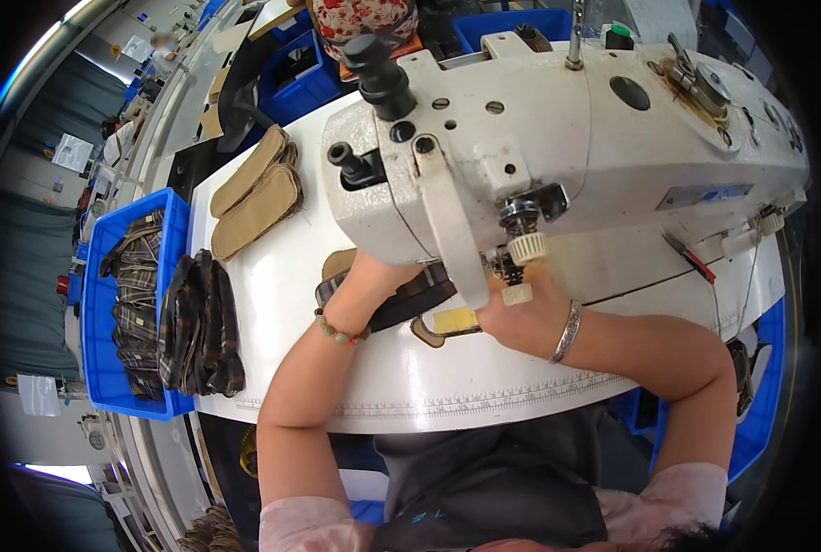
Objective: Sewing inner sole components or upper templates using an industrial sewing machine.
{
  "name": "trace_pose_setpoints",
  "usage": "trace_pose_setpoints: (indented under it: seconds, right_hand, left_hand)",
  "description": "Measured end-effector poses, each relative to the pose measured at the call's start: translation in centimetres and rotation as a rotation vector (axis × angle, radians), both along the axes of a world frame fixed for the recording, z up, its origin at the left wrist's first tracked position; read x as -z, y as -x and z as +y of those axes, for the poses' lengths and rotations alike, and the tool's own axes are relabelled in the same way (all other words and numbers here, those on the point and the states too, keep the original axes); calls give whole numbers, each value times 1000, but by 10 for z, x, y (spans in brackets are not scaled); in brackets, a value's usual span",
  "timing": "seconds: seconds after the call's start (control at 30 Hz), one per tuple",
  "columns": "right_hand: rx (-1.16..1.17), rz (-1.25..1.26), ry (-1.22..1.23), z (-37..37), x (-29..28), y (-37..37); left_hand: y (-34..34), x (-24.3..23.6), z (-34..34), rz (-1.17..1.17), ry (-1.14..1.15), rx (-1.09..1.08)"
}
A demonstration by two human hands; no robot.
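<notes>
A white sewing machine [567,138] fills the middle of the white worktop [429,386], and both hands work under its head. The left hand [369,281] lies flat on a dark plaid strap piece [420,296] just left of the needle area, fingers hidden beneath the machine, so how far they are spread cannot be told. The right hand [521,317] sits just below the needle area, curled against the same piece where a tan sole edge [433,329] shows; whether it pinches or only presses is hidden.

The piece looks light, thin and limp, fabric over a flexible sole, likely to bend and slide on the smooth worktop; flat palms near its edges, either side of the needle, would steady it best.

Left of the machine, a blue bin [98,313] holds a heap of plaid straps [134,304]; a stack of finished plaid pieces [203,322] rests against its right wall. Behind these lie tan insoles [256,198]. More blue bins [300,78] stand behind the machine, contents unclear.
</notes>
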State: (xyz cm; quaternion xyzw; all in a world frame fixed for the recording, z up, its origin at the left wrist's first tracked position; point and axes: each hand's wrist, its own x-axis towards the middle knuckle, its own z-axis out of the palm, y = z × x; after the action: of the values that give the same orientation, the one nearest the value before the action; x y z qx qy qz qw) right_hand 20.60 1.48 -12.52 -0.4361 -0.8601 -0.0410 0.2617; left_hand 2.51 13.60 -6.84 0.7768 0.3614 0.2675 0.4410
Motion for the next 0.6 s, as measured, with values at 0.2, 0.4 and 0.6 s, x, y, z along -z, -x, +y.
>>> trace_pose_setpoints:
  seconds: [0.2, 0.4, 0.6]
  right_hand:
    - [52, -142, -56, -3, -15, -2]
    - [-15, -38, 23, 4, 10, -4]
    - [5, -175, -4, 1, -10, -6]
  left_hand:
    - [0, -21, -7, 90, -533, 83]
    - [1, -20, -6, 122, -492, 76]
    - [3, -22, -10, 66, -376, 44]
